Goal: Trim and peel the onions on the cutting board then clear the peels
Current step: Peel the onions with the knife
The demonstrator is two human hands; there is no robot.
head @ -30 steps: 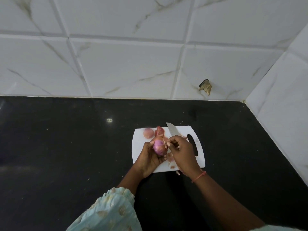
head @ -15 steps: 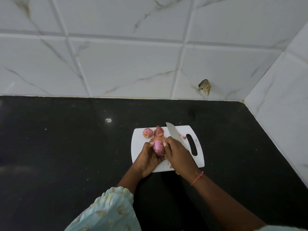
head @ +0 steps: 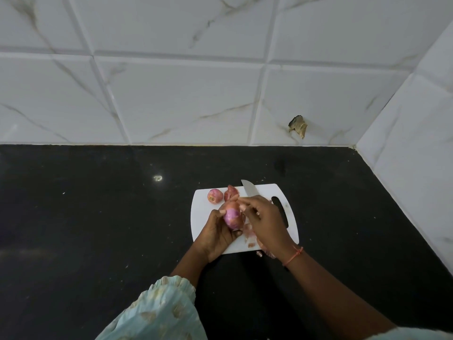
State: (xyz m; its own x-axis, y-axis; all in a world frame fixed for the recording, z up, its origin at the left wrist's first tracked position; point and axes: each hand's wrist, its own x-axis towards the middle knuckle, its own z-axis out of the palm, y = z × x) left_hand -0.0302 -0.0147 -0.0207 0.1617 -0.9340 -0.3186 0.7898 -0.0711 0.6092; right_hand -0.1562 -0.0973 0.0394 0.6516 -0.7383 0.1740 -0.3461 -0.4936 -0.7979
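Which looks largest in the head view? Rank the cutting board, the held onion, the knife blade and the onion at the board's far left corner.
1. cutting board
2. held onion
3. knife blade and far-left onion: too alike to rank; the blade is partly hidden.

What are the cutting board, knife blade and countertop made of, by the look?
Cutting board: likely plastic; uniform matte white, thin, rounded corners, moulded slot. Knife blade: metal, probably steel; pale grey with a smooth sheen. Countertop: polished dark stone, perhaps granite; black, glossy, reflecting a light spot, with fine pale flecks.
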